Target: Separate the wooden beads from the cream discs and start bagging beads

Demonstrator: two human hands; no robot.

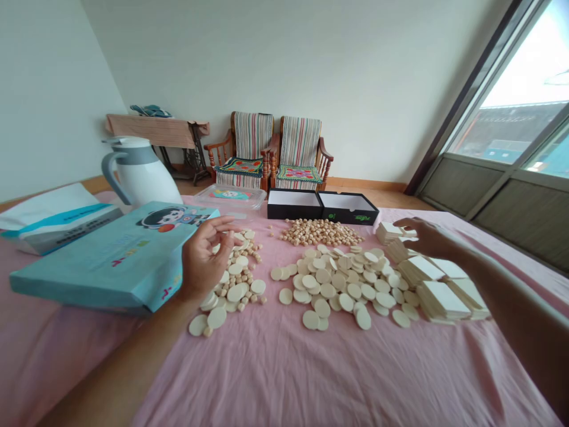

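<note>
My left hand (205, 258) hovers over the left pile of mixed round wooden discs (237, 292) and small wooden cubes (241, 306). Its thumb and fingers are apart, and I see nothing held between them. On the right, my right hand (430, 237) reaches over stacks of thin square wooden pieces (444, 299), with its fingers spread at the far stack (387, 231). Whether the fingertips touch that stack, I cannot tell. Between the hands lies a wide heap of pale round discs (338, 284). Behind it is a pile of small wooden beads or cubes (317, 232).
A light-blue box (98, 261), a white-and-grey jug (146, 178) and a white-and-blue packet (62, 222) stand left. Toward the back are a clear plastic container (231, 204) and a black open box (294, 204). A pink cloth (284, 373) covers the surface. Two chairs (297, 145) stand beyond.
</note>
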